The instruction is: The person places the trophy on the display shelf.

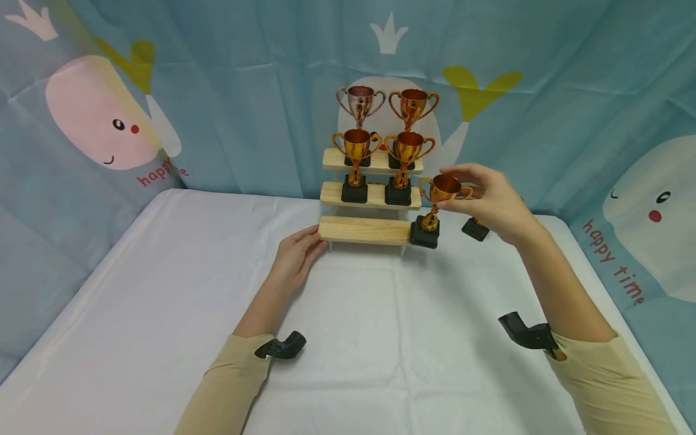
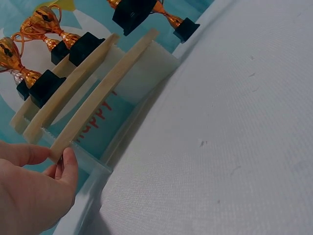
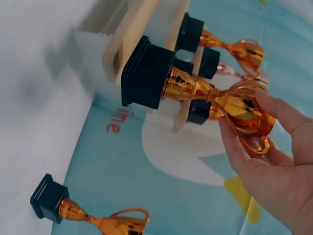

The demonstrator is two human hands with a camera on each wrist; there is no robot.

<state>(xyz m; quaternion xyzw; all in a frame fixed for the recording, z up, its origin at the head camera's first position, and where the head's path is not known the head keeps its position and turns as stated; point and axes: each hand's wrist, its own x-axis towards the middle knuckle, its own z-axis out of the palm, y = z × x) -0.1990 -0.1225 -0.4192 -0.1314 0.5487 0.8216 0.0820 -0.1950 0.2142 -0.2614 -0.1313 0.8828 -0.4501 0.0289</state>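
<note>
My right hand [image 1: 489, 199] grips a small gold trophy cup [image 1: 444, 188] by its bowl, thumb and fingers on either side. Its black square base tilts beside the right end of the bottom wooden step [image 1: 364, 230] of a three-tier display stand. In the right wrist view the held trophy [image 3: 190, 88] overlaps that step's end. My left hand [image 1: 296, 257] pinches the left end of the same step between thumb and fingers, as the left wrist view shows at the step's tip [image 2: 63, 142]. The bottom step bears no trophy.
On the middle step stand two gold trophies [image 1: 356, 145]; on the top step, a silvery-pink trophy [image 1: 360, 99] and a gold one [image 1: 413, 103]. Another trophy [image 1: 475, 229] stands on the white cloth [image 1: 348, 362] behind my right hand. A blue printed curtain [image 1: 244, 121] hangs behind.
</note>
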